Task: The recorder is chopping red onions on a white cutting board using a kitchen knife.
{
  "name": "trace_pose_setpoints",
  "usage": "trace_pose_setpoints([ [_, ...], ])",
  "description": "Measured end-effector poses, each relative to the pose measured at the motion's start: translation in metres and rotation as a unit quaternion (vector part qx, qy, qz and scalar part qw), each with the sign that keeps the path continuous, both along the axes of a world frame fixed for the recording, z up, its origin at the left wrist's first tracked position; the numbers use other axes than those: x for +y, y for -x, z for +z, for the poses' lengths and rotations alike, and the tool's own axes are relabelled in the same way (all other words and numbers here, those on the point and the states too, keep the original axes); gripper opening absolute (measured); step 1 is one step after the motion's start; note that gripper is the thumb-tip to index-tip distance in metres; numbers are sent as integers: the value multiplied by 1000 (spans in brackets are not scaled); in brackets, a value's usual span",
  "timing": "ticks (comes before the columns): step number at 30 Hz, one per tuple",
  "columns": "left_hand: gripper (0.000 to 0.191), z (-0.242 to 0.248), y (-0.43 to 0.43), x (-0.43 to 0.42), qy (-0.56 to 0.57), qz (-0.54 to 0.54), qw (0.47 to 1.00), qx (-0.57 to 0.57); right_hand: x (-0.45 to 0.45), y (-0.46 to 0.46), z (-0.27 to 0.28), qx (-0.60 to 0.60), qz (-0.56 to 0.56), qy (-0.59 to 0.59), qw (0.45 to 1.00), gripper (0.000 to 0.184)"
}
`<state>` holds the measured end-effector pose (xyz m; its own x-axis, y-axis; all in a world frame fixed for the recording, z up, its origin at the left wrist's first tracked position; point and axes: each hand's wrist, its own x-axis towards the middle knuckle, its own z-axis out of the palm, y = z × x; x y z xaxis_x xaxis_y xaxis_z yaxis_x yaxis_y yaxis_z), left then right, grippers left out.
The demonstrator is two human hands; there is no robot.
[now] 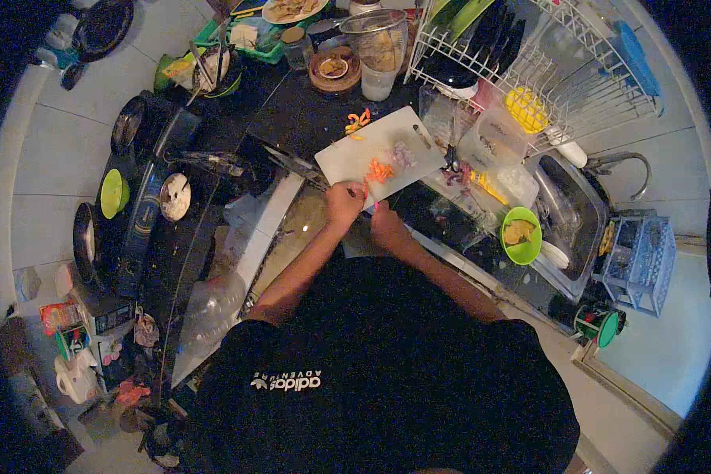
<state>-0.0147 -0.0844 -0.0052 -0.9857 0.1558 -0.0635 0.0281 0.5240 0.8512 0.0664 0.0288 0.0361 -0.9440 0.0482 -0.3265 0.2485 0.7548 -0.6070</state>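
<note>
A white cutting board (343,160) lies tilted across the dark counter before me. At its near edge my left hand (346,202) pinches a small orange-red piece, seemingly chili (365,191). Close beside it, my right hand (389,228) is closed around a pink-handled tool (377,205), likely a knife; its blade cannot be made out. Chopped orange chili (380,170) is heaped on the board just beyond my fingers. Next to that heap sits chopped purple-white onion (403,155), probably shallot. Whole orange and yellow chilies (357,121) lie by the board's far edge.
Right of the board are scissors (452,157), a clear plastic tub (495,141) and a green bowl (521,236) beside the sink (569,222). A wire dish rack (569,77) stands behind. A gas stove (145,207) is on the left. A tall plastic cup (379,83) stands at the back.
</note>
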Motion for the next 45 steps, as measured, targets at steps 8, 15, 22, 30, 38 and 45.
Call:
trace_pose_setpoints([
  [8,10,-11,1,0,5,1,1000,20,-1,1,-24,-7,-59,45,997,27],
  [15,10,-16,2,-1,-17,-12,999,31,-8,-4,-21,96,-28,37,994,22],
  [22,8,-5,10,1,-15,-30,999,3,-8,0,-44,86,-27,21,996,21],
  [30,10,-11,10,6,-2,-28,1000,-9,-7,1,-59,65,-58,1,996,26],
  [38,11,-11,10,8,24,-30,998,-39,-5,-7,-55,150,-87,74,982,28],
  [45,7,-10,9,6,3,-17,1000,3,4,-7,-74,176,-28,78,981,32],
])
